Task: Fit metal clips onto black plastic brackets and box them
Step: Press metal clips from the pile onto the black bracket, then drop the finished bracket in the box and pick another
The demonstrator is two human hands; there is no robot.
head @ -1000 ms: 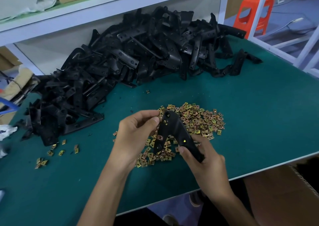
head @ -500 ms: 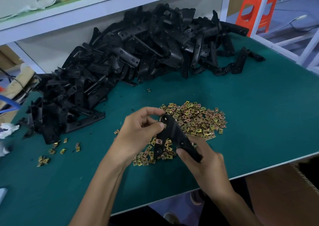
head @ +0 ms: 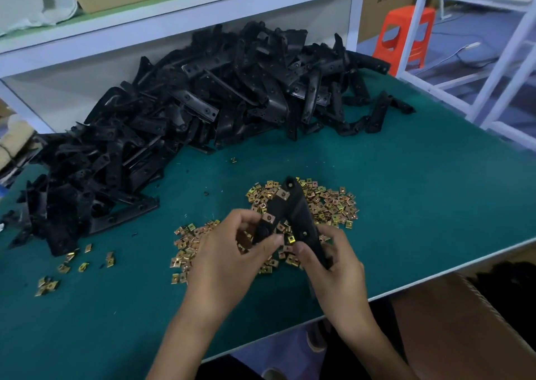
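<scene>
Black plastic V-bracket (head: 298, 209) bearing brassy clips (head: 282, 194), between left hand (head: 229, 255) and right hand (head: 333, 266).

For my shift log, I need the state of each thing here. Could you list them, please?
held bracket, lifted over the clip pile, carries two fitted clips.
left hand, grips the bracket's left leg.
right hand, grips its right leg.
bracket heap, loose, piled at the back of the table.
clip pile, loose, spread on the table.
orange stool, upright.

White shelf (head: 179, 17) above green bench (head: 435, 205); orange stool (head: 406, 37), white frame (head: 493, 69) right.
</scene>
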